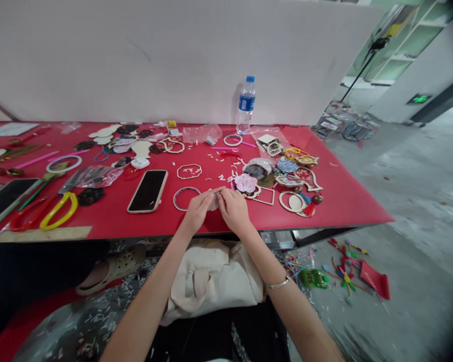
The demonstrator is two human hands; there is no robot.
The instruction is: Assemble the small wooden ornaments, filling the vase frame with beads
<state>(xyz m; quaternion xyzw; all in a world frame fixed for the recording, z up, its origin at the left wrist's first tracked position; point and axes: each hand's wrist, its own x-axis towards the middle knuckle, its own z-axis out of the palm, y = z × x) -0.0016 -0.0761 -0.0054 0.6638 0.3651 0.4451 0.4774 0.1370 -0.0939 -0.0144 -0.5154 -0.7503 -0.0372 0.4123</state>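
Two hands: left hand (197,211) and right hand (233,210) held together, fingertips clamped on small pale piece (213,202), partly hidden.
Judged risk: slip from tiny pinch, piece lost among white scraps (226,177) on red table (335,201).

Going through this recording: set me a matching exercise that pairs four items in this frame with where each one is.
Items:
1. plastic water bottle
2. smartphone in a beige case
3. silver bangle
4. canvas tote bag

Places:
A. on the person's right wrist
B. below the near edge of the table
C. lying screen-up on the red table
D. upright at the table's far edge

Pairs: 1-D, 2-C, 3-A, 4-B
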